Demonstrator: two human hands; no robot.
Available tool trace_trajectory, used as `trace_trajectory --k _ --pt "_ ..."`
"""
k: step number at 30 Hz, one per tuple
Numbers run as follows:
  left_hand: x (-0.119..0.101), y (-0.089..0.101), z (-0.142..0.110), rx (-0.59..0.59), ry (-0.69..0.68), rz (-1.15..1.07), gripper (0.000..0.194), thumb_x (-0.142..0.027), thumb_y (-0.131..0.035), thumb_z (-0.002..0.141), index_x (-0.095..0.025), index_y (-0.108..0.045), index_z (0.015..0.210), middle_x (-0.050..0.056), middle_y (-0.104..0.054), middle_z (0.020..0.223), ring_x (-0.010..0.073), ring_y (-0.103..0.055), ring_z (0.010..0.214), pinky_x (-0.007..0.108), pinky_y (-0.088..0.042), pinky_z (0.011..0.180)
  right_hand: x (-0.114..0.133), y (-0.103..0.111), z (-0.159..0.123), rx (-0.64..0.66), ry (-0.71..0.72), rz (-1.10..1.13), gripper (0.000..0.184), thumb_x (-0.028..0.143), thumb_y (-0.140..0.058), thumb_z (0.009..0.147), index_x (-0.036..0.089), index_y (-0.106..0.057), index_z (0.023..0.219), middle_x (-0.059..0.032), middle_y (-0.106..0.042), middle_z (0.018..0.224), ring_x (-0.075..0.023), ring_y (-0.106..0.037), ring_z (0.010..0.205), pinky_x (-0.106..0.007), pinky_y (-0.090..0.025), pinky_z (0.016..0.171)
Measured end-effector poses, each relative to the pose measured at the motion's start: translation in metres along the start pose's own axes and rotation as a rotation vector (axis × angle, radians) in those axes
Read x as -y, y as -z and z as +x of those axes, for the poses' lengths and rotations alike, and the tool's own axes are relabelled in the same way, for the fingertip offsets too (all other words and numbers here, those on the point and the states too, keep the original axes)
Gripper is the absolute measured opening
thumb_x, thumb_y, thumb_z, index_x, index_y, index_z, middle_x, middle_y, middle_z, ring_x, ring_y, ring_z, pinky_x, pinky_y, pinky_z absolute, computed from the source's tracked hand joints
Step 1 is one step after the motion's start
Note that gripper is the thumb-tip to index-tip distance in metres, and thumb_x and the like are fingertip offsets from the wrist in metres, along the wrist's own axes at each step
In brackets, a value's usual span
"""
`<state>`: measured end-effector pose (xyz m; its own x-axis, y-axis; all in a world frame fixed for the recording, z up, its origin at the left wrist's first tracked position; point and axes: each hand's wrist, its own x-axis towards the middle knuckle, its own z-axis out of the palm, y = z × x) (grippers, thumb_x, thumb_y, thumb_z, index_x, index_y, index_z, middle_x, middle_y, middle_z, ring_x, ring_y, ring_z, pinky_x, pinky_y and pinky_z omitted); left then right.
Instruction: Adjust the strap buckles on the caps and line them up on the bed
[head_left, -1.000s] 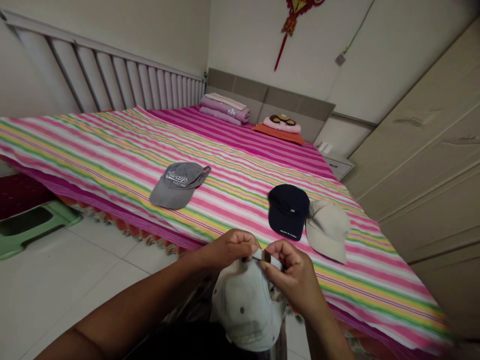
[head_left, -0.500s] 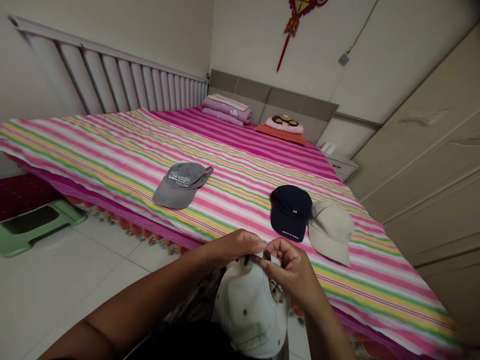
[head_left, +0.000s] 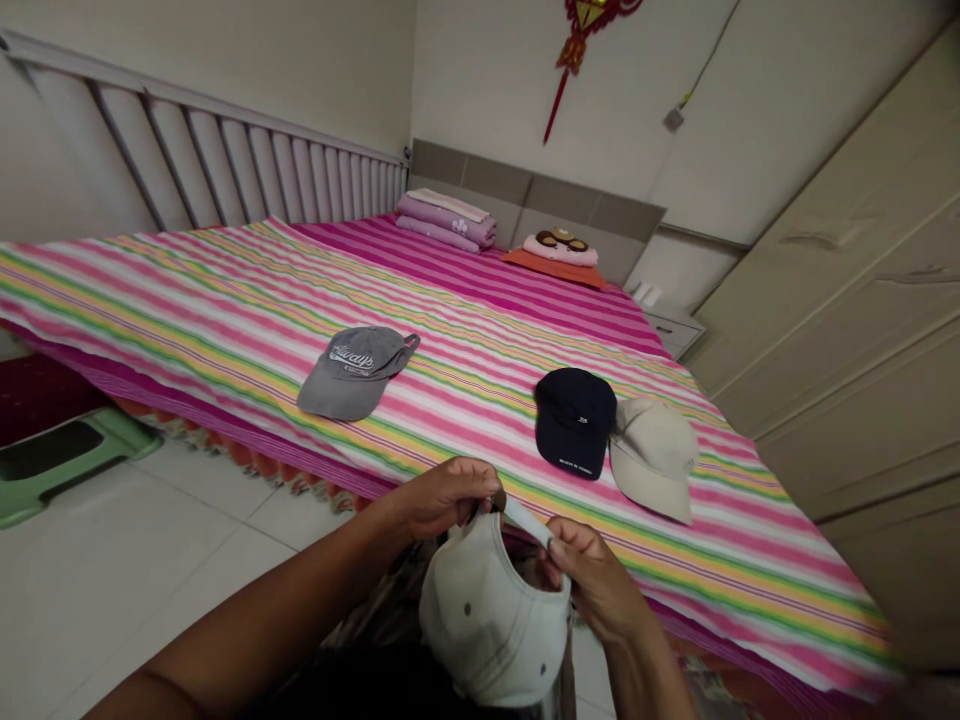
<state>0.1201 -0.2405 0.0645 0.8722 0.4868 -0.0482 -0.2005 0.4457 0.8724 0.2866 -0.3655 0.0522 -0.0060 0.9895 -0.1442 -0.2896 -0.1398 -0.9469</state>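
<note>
Low in front of me is a white baseball cap (head_left: 487,610), its back opening and strap turned up toward me. My left hand (head_left: 454,495) pinches the strap's left end, beside a small dark metal buckle. At the strap's right end, my right hand (head_left: 589,570) grips the band next to the opening. The white strap (head_left: 526,522) stretches between both hands. On the bed beyond lie a grey cap (head_left: 360,370) with white lettering, a navy cap (head_left: 576,422) and a beige cap (head_left: 655,458), the last two touching side by side.
A striped sheet (head_left: 465,400) covers the bed. Folded purple bedding (head_left: 446,220) and a pink folded item (head_left: 561,250) on orange cloth lie by the headboard (head_left: 577,205). A green stool (head_left: 82,460) stands at left, a wardrobe (head_left: 847,300) at right.
My right hand has moved down and right, away from my left hand, and the strap now stretches between them. The cap's opening shows more widely. The view has shifted slightly.
</note>
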Motion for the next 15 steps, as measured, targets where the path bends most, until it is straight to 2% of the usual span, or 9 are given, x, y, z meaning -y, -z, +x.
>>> trace_trajectory --k 3,6,9,12,15 --pt "0.003 -0.001 0.002 0.009 0.002 -0.006 0.021 -0.030 -0.064 0.064 -0.010 -0.058 0.060 0.001 -0.052 0.058 0.0069 -0.043 0.052 0.020 -0.029 0.050 0.004 -0.005 0.000 -0.017 0.017 -0.020 0.029 0.039 -0.060 0.073 0.015 -0.050 0.061 0.0045 -0.046 0.046 -0.0063 -0.034 0.042 -0.019 -0.025 0.044" --pt "0.005 -0.006 0.002 0.003 0.016 -0.044 0.021 -0.029 -0.065 0.062 -0.010 -0.057 0.058 0.001 -0.052 0.055 0.0072 -0.043 0.050 0.020 -0.030 0.050 0.014 -0.016 0.001 -0.047 0.056 -0.178 0.029 0.042 -0.062 0.069 0.017 -0.053 0.083 0.0049 -0.050 0.053 -0.0062 -0.034 0.040 -0.019 -0.026 0.041" --pt "0.008 -0.011 0.002 0.030 0.061 -0.074 0.024 -0.031 -0.067 0.060 -0.010 -0.056 0.061 0.000 -0.052 0.056 0.0071 -0.043 0.049 0.020 -0.031 0.050 0.021 -0.031 0.002 -0.162 0.226 -0.492 0.042 0.035 -0.067 0.065 0.020 -0.053 0.101 0.0032 -0.055 0.064 -0.0098 -0.046 0.048 -0.022 -0.036 0.047" --pt "0.011 -0.013 0.001 0.081 0.082 -0.102 0.027 -0.033 -0.069 0.059 -0.010 -0.055 0.063 -0.001 -0.051 0.058 0.0066 -0.043 0.051 0.020 -0.032 0.053 0.023 -0.042 0.002 -0.296 0.409 -0.816 0.025 0.028 -0.064 0.069 0.021 -0.060 0.093 -0.0004 -0.062 0.071 -0.0156 -0.057 0.065 -0.026 -0.044 0.061" --pt "0.013 -0.011 0.000 0.075 0.056 -0.072 0.030 -0.035 -0.069 0.060 -0.011 -0.050 0.060 -0.003 -0.045 0.053 0.0050 -0.038 0.048 0.018 -0.028 0.049 0.022 -0.046 0.000 -0.338 0.540 -0.988 0.012 0.027 -0.060 0.074 0.022 -0.062 0.085 -0.0028 -0.067 0.078 -0.0178 -0.061 0.071 -0.028 -0.046 0.065"
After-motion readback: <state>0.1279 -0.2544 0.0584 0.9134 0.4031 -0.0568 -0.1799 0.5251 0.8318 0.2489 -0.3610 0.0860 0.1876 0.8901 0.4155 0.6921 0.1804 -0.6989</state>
